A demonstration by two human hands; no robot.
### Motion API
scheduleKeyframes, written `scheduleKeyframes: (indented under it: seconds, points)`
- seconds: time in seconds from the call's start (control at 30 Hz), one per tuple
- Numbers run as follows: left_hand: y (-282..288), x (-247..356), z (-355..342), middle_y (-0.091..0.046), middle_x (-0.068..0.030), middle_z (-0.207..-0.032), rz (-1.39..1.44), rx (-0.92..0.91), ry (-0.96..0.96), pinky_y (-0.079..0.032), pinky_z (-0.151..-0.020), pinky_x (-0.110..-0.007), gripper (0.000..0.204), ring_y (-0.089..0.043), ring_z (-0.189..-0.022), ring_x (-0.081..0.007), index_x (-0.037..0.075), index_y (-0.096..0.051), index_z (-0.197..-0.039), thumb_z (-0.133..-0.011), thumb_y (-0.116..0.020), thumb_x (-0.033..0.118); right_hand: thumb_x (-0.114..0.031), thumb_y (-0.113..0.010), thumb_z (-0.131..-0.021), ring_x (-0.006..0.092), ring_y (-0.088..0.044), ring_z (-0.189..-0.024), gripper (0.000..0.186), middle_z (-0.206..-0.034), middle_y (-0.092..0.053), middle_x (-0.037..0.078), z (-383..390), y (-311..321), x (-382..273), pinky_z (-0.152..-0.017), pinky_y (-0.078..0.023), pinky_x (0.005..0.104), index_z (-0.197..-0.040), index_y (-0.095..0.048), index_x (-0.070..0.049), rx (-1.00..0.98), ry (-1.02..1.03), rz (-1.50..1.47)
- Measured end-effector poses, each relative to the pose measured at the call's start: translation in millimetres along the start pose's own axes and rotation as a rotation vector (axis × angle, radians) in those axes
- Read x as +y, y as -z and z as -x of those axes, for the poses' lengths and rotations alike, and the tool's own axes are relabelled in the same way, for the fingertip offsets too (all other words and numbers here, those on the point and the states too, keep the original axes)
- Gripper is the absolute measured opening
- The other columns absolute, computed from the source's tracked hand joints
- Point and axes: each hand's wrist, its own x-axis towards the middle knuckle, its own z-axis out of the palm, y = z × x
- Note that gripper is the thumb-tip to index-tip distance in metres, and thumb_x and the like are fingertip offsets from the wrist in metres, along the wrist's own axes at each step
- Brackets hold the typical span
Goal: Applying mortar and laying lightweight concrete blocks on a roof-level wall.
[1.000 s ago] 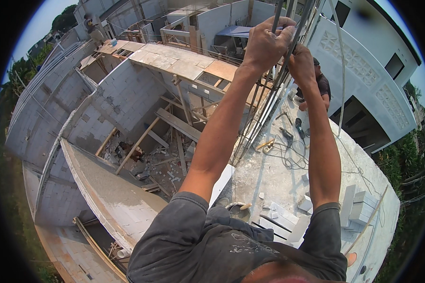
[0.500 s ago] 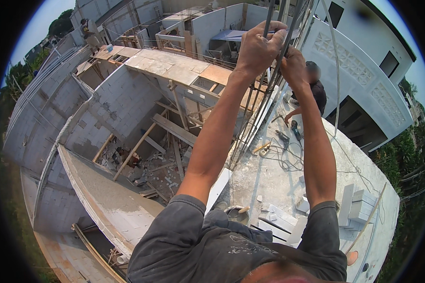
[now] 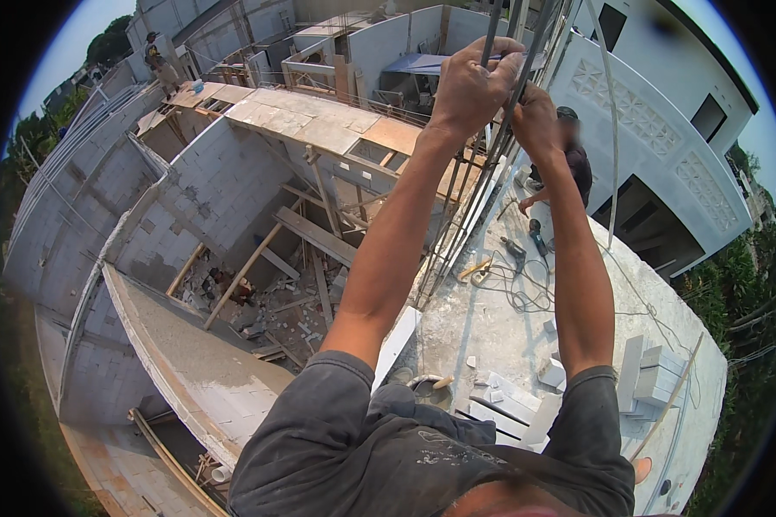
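Note:
Both my arms reach up and forward to a cluster of upright steel reinforcing bars [image 3: 535,60]. My left hand [image 3: 474,90] is closed, its fingers curled at one dark bar that passes up behind the knuckles. Just right of it and slightly lower, my right hand [image 3: 536,125] is closed around a neighbouring bar. The two hands nearly touch. Whether a thin wire is pinched between the fingers is too small to tell. Below the hands, the bars run down into a tied rebar cage [image 3: 457,215] along the slab's edge.
A co-worker [image 3: 575,164] crouches behind my right forearm, near power tools [image 3: 515,250] and loose cords on the concrete slab [image 3: 491,319]. White blocks [image 3: 660,379] and a bucket [image 3: 431,389] are close by. At left is a deep drop between block walls [image 3: 224,164]. Another person [image 3: 155,60] stands far left.
My hands keep their place on the bars. The co-worker's hand has shifted slightly left, and the far person stands a little more upright. The view has tilted very slightly.

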Motion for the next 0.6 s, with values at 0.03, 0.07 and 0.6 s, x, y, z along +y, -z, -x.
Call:
scheduleKeyframes:
  seconds: [0.03,0.07,0.6]
  points:
    - [-2.2,0.2,-0.5,-0.07,-0.0116,-0.076,0.021,-0.009,0.001,-0.054,-0.057,-0.028,0.019,-0.069,-0.07,-0.0148,0.004,-0.067,-0.102,-0.09,-0.061,0.018,-0.021,-0.066,-0.087,0.0203,-0.067,-0.066,0.021,-0.073,-0.067,0.012,-0.5,-0.6,6.1,-0.063,-0.051,0.0339,-0.1,-0.067,-0.004,0.017,0.056,-0.002]
    - [-4.0,0.2,-0.3,-0.07,-0.0116,-0.076,0.028,-0.015,-0.006,-0.054,-0.057,-0.028,0.019,-0.069,-0.07,-0.0148,0.004,-0.067,-0.102,-0.09,-0.061,0.018,-0.022,-0.067,-0.087,0.0199,-0.067,-0.065,0.022,-0.072,-0.067,0.012,-1.1,0.0,10.8,-0.063,-0.051,0.0338,-0.1,-0.068,-0.005,0.035,0.112,-0.004]
    - [-23.3,-22.7,-17.4,-0.068,-0.0155,-0.069,-0.308,0.176,-0.086,-0.056,-0.072,-0.035,0.028,-0.071,-0.073,-0.0277,0.008,-0.069,-0.09,-0.082,-0.062,0.033,-0.023,-0.065,-0.09,0.0112,-0.06,-0.065,0.022,-0.075,-0.066,0.005,-12.2,13.9,23.4,-0.058,-0.046,0.028,-0.094,-0.067,-0.002,-0.055,-0.01,-0.182]
